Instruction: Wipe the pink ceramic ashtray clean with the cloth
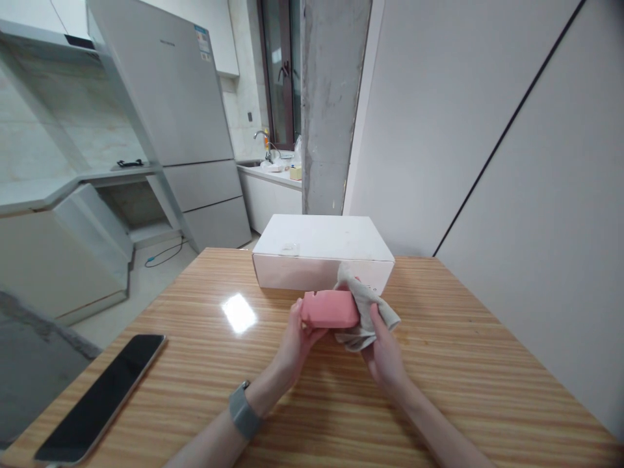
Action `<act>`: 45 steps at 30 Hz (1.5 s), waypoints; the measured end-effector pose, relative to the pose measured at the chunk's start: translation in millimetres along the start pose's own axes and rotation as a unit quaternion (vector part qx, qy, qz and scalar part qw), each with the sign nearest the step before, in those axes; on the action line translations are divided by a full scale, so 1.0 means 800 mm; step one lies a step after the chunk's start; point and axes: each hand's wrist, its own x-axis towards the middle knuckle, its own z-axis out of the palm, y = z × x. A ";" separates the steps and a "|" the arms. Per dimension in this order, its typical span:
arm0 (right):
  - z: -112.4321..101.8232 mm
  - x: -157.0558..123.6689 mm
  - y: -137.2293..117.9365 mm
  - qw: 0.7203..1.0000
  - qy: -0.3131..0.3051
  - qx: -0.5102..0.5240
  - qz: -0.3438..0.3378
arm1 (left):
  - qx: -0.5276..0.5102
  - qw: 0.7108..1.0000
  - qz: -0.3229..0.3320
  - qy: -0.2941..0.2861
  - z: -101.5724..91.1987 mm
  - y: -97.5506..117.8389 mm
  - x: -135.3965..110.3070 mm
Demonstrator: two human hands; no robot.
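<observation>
A pink box-shaped case (330,309) with rounded corners is held just above the wooden table, in front of a white box. My left hand (298,341) grips its left end, thumb at the side and fingers underneath. At its right end a light grey cloth (363,305) is pressed against it and drapes above and below. My right hand (385,351) is closed on the cloth, with the thumb on top. The cloth covers the case's right end, so what lies beneath it is hidden.
The white cardboard box (322,240) stands at the far edge of the wooden table (439,364). A dark-screened phone or tablet (104,396) lies at the left edge. Beyond are a fridge (170,104), a sink counter and a concrete pillar; a white wall panel (511,195) borders the right.
</observation>
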 end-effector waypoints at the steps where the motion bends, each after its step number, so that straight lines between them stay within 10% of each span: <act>1: -0.003 0.004 0.000 1.000 0.015 0.000 -0.002 | 0.007 1.000 -0.008 -0.006 0.000 0.000 0.000; 14: -0.002 0.003 -0.009 0.997 -0.057 -0.009 0.047 | 0.021 0.994 -0.001 -0.104 -0.004 -0.009 -0.003; 27: 0.000 -0.006 0.007 0.999 -0.037 -0.033 -0.016 | 0.108 0.991 0.048 0.057 -0.012 0.001 0.007; 34: -0.012 0.017 -0.001 0.998 0.057 0.010 -0.039 | 0.076 0.996 0.033 -0.017 -0.005 0.007 0.001; 45: -0.005 0.007 -0.013 0.997 0.005 0.056 0.049 | -0.009 0.993 -0.012 -0.116 0.001 -0.004 -0.007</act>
